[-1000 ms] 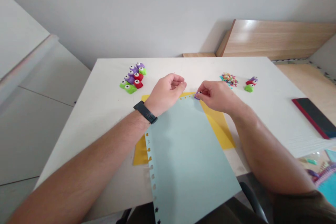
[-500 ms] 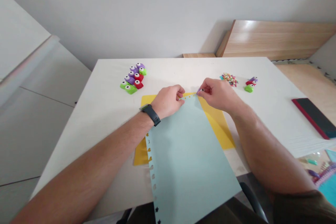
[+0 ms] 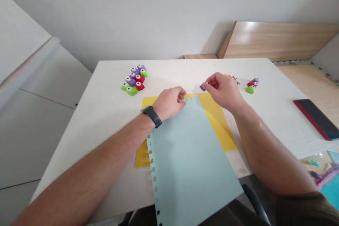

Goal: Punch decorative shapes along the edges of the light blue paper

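A light blue paper sheet (image 3: 193,148), with cut-out shapes along its left and far edges, lies partly over a yellow sheet (image 3: 217,122). My left hand (image 3: 171,102), a dark watch on its wrist, is closed around the blue sheet's far left part, fingers curled and thumb low on the paper. Just beyond the sheet's far right corner, my right hand (image 3: 221,86) pinches a small purple paper punch (image 3: 203,87) that has a round eye on top. The punch is apart from the paper's edge.
Several purple, red and green punches (image 3: 135,80) stand at the table's far left. At the right are a pile of small colourful bits (image 3: 233,77), partly behind my hand, and three more punches (image 3: 252,85). A black-and-red flat object (image 3: 316,118) lies on the right edge.
My right hand has drawn the purple punch off the blue sheet's far edge and moved it slightly away and to the right. My left hand stays where it was.
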